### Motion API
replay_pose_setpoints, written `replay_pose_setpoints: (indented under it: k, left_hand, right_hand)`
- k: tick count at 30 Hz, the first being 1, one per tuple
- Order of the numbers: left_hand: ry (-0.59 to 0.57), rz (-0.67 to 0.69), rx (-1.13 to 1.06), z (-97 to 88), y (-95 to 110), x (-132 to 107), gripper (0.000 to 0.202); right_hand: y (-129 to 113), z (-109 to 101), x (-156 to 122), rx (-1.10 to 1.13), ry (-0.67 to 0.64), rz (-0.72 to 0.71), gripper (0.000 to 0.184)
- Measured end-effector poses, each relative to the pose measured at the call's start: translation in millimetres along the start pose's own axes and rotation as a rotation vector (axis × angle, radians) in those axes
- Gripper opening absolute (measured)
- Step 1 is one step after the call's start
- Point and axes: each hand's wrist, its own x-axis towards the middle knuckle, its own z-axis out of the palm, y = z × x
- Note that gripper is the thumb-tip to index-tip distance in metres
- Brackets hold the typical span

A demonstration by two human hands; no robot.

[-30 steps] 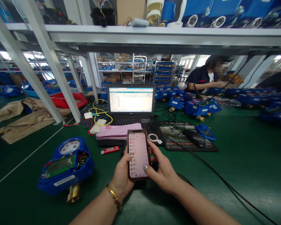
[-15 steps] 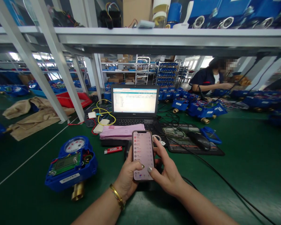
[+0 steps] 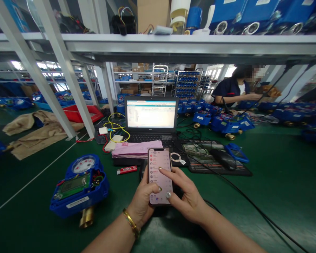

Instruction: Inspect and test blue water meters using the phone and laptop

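Note:
A smartphone (image 3: pixel 162 184) with a list on its lit screen is held upright above the bench. My left hand (image 3: pixel 142 196), with a gold bracelet at its wrist, is closed round the phone's left side, its thumb lying over the screen. At the right edge, my right hand (image 3: pixel 188 193) grips the phone with its thumb at the lower corner. Its index finger reaches across onto the list; the other fingers are partly hidden. Left of the hands lies a blue meter (image 3: pixel 79 186) with a round dial, an exposed green circuit board and a brass threaded fitting.
Behind the phone stand a laptop (image 3: pixel 150 130) and pink papers (image 3: pixel 137 149). A red lighter (image 3: pixel 126 170) lies left, a mouse (image 3: pixel 223 159) on its pad right. A black cable (image 3: pixel 242 191) crosses the bench. Overhead runs a shelf (image 3: pixel 173 44). A co-worker (image 3: pixel 230 89) sits beyond.
My right index finger has moved left from the phone's edge onto its screen. My left hand keeps its hold. The view has shifted very slightly.

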Motion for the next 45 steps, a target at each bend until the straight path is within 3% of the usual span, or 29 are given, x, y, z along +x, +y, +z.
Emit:
replay_pose_setpoints:
  k: [5,9,14,22,28,34,45]
  left_hand:
    - [-0.005,0.014,-0.023,-3.1,-2,1,0.078]
    - [-0.016,0.013,-0.032,-2.2,-1,0,0.08]
    - [-0.024,0.006,-0.035,0.3,1,-1,0.091]
    - [-0.028,-0.024,0.017,-0.4,0,0,0.09]
    - [-0.134,-0.126,0.031,1.0,-1,0,0.099]
    - [-0.211,-0.206,0.119,2.9,-2,-4,0.097]
    - [-0.209,-0.19,0.197,-2.6,-8,0,0.09]
  right_hand:
    - [-7,-6,3,0.155,-0.024,0.079,0.023]
    - [-8,-10,5,0.264,-0.032,0.119,0.036]
    - [-6,-9,4,0.284,-0.016,0.136,0.033]
    - [-1,-8,2,0.3,0.074,0.146,0.022]
    - [2,-13,1,0.155,0.219,0.165,0.045]
    - [3,-19,4,-0.096,0.245,0.047,0.042]
    - [8,-16,3,-0.169,0.216,0.053,0.04]
